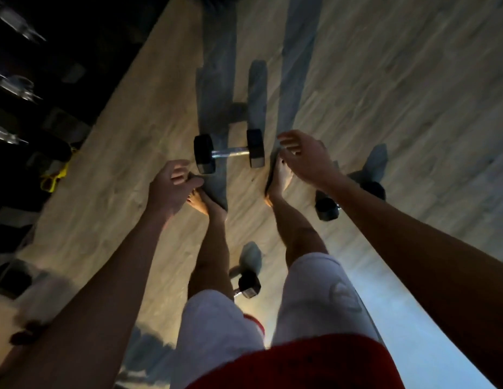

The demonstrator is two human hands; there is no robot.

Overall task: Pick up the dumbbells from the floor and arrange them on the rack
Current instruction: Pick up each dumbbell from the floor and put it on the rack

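While your left grip and right grip hang slack and empty, they flank one dumbbell, poised for pickup.

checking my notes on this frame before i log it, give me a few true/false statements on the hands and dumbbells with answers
1. The front dumbbell lies on the wooden floor just ahead of the feet. True.
2. The right hand grips the front dumbbell's handle. False: it hovers beside the dumbbell's right end, fingers relaxed, holding nothing.
3. The left hand holds nothing. True.
4. Only one dumbbell is on the floor. False: a second dumbbell lies between the legs, and a third dumbbell shows partly behind the right forearm.
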